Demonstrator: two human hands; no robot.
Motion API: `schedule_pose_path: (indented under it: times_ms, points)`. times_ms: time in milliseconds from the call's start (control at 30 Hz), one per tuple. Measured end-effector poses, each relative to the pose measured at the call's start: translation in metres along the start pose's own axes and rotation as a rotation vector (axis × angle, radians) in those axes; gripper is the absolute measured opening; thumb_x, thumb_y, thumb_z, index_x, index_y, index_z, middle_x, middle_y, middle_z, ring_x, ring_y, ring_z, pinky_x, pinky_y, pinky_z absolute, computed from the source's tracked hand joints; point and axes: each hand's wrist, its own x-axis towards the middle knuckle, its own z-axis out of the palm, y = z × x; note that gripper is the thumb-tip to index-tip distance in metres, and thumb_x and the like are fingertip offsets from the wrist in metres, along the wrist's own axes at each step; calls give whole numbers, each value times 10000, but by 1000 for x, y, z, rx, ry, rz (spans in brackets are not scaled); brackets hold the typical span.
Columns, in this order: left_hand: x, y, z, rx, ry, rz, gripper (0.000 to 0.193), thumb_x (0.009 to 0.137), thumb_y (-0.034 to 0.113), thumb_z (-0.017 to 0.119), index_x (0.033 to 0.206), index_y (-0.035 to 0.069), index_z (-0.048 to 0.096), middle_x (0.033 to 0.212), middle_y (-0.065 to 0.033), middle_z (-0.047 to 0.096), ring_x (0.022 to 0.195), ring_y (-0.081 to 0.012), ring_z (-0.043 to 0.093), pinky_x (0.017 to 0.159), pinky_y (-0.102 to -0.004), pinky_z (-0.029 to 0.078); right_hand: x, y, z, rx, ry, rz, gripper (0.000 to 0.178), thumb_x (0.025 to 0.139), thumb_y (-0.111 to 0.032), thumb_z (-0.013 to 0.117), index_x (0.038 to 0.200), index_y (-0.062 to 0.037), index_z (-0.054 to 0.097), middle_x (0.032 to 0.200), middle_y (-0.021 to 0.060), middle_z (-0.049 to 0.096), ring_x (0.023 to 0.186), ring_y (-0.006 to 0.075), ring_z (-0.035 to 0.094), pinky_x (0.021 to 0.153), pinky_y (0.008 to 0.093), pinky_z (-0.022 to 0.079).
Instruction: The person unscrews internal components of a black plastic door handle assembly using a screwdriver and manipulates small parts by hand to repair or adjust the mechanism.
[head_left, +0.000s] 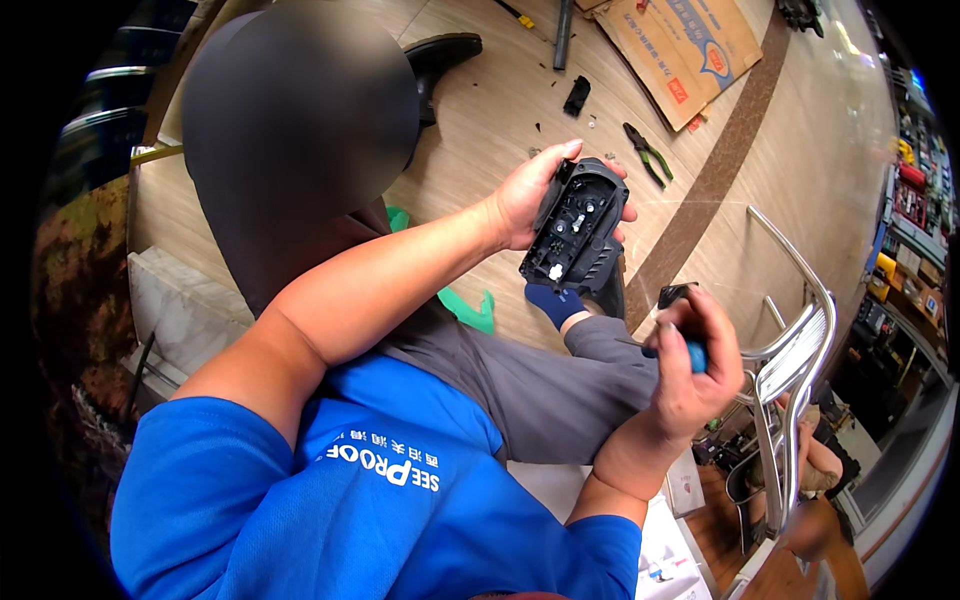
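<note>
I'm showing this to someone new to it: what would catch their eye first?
Probably the open black housing near the middle, held in the left hand. Next, the bright blue shirt filling the lower part, and the right hand right of the housing, gripping a blue object. Beyond, pliers lie on the floor.

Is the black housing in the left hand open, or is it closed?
Open: the black housing shows its inner hollow uncovered, with a white part visible inside.

Brown cardboard (683,48) and metal chair (796,352)
</note>
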Motion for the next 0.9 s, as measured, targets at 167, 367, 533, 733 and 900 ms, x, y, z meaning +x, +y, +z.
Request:
schedule_pose_path:
  times_ms: [167, 367, 533, 733, 900]
  points:
    - [4, -4, 3, -24, -5, -30, 588, 1022, 531, 261, 1327, 90, 504, 1166, -270, 646, 955, -385, 693, 863, -516, 575, 3, 16, 15, -64, -122, 46, 380, 796, 72, 691, 1173, 46, 652, 848, 88, 639, 726, 131, 596, 675, 250, 481]
    - [5, -10, -1, -28, -24, -60, 603, 1006, 569, 317, 1319, 92, 514, 1182, -252, 638, 987, -364, 683, 882, -509, 568, 9, 29, 26, -255, -168, -84, 616, 732, -33, 828, 1289, 44, 576, 1138, 157, 600, 703, 158, 560, 639, 273, 484]
    - [4, -10, -3, 37, 16, -70, 578, 1013, 562, 328, 1295, 102, 535, 1132, -218, 667, 961, -345, 694, 863, -485, 580, 15, 35, 31, -339, -221, -120, 890, 674, -186, 900, 1416, 31, 459, 1365, 214, 485, 838, 194, 578, 695, 301, 516]
    - [4, -9, -4, 108, 88, -44, 523, 1035, 490, 350, 1216, 67, 599, 1058, -157, 700, 917, -290, 708, 837, -428, 594, 19, 32, 34, -413, -340, -76, 1111, 623, -321, 912, 1499, 17, 317, 1479, 272, 365, 1158, 380, 572, 898, 394, 536]
    - [6, -13, -2, 178, 210, -23, 482, 1045, 443, 369, 1162, 59, 635, 1052, -113, 704, 917, -206, 704, 843, -368, 586, 21, 41, 34, -473, -389, -139, 1228, 589, -356, 914, 1532, 17, 223, 1513, 290, 336, 1223, 415, 470, 952, 423, 486]
